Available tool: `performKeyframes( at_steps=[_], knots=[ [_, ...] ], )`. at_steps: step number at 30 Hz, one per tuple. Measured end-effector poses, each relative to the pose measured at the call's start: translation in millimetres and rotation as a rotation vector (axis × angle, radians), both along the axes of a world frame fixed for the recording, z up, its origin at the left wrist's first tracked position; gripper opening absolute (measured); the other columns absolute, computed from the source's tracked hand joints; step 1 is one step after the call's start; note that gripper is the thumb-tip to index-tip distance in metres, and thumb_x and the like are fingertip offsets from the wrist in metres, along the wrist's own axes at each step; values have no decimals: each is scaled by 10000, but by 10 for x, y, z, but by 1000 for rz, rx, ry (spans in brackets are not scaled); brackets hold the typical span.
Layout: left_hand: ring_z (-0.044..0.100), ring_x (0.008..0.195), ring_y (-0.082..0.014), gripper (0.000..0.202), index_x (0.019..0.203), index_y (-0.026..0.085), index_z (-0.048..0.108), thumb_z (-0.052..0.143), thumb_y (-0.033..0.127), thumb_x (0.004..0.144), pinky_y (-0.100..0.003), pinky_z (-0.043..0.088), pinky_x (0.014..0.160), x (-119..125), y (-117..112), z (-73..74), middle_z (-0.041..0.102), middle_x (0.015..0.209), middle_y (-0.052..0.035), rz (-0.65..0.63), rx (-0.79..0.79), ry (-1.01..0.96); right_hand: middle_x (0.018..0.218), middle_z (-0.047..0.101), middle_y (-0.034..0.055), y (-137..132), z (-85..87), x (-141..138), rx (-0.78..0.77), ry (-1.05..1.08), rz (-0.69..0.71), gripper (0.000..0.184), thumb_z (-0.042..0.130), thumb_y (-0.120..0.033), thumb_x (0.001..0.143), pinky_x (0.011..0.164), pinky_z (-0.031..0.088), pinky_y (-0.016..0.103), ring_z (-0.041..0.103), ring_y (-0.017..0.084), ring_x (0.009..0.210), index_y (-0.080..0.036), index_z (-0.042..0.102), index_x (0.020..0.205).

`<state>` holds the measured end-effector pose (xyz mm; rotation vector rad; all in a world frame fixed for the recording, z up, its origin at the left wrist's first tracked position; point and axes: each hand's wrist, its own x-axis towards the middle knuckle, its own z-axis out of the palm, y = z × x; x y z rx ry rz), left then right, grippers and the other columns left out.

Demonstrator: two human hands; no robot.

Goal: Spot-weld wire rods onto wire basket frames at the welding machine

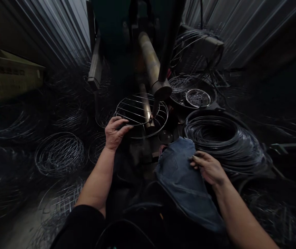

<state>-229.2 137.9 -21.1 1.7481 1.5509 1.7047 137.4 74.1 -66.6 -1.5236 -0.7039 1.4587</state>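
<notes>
My left hand [114, 133] grips the near-left rim of a round wire rack [134, 99], thumb and fingers closed on it. The rack is a ring with parallel cross wires and sits between the electrodes of what looks like a spot welder [151, 64]. The upper tip meets the rack near its right side, above the lower copper-coloured bar [145, 103]. My right hand [208, 166] is beside a blue denim cloth [181, 169] draped over my right leg. Its fingertips are pinched together; whatever they hold is too small or hidden to make out.
On the right lies a large coil of wire rings [222, 138]. Behind it, a dark pan [215, 98] holds loose wires and a small round dish [198, 98]. Piles of wire racks [59, 154] cover the floor at left. A yellowish box [10, 77] stands far left.
</notes>
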Motion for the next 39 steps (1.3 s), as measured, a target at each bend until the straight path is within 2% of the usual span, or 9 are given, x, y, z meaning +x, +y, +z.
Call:
performKeyframes(
  at_steps=[2,4,7,10,12,16,22,31,39],
  knots=[
    [601,864,-141,298,871,226,743,814,397,637,-287,496,824,45,-52,-3,602,911,-21,27,42,0,651,693,53,11,50,-58,65,-92,-56,451,896,-381,398,449,439,241,608,145,509,-157,699,736],
    [596,861,-137,279,871,225,744,813,376,646,-282,497,811,105,-108,-18,594,914,-23,56,79,15,662,693,50,60,182,-215,213,-192,-39,387,878,-395,454,488,479,267,613,151,530,-159,730,723],
    [593,857,-141,229,837,218,741,803,359,667,-295,498,812,205,-187,-45,585,905,-27,105,107,62,718,711,55,244,503,-597,432,-212,168,298,803,-404,613,550,525,300,637,163,570,-172,758,795],
    [591,867,-152,213,826,215,735,790,365,684,-311,500,817,268,-246,-54,586,906,-30,150,109,100,601,672,31,500,771,-1001,482,-185,340,293,732,-394,691,474,482,264,590,136,476,-152,760,853],
    [586,863,-155,219,819,214,731,786,380,687,-320,500,818,276,-268,-50,589,899,-30,164,94,124,499,612,-4,640,840,-1200,489,-238,413,264,683,-361,733,421,419,227,528,108,412,-150,761,871],
    [584,861,-159,227,809,215,725,787,392,682,-329,496,825,244,-258,-38,588,893,-28,166,93,147,462,563,-26,763,811,-1375,542,-331,402,214,634,-323,768,413,373,201,510,96,412,-163,761,831],
    [584,859,-161,210,805,217,723,793,370,679,-326,493,817,242,-196,-36,590,890,-26,132,94,138,474,571,-21,744,742,-1423,536,-261,302,223,625,-322,777,399,357,195,506,98,422,-158,751,861],
    [578,863,-177,230,791,223,725,799,398,661,-343,481,815,282,-210,-45,593,861,-34,97,90,122,515,620,-9,590,636,-1446,496,-204,145,243,670,-331,760,374,393,206,473,82,364,-141,730,898],
    [592,866,-166,235,822,218,725,798,381,669,-333,478,816,265,-146,-86,609,895,-33,90,93,114,526,636,-2,622,670,-1455,456,-174,123,248,698,-349,721,380,446,217,538,108,387,-138,726,848]
  ],
)
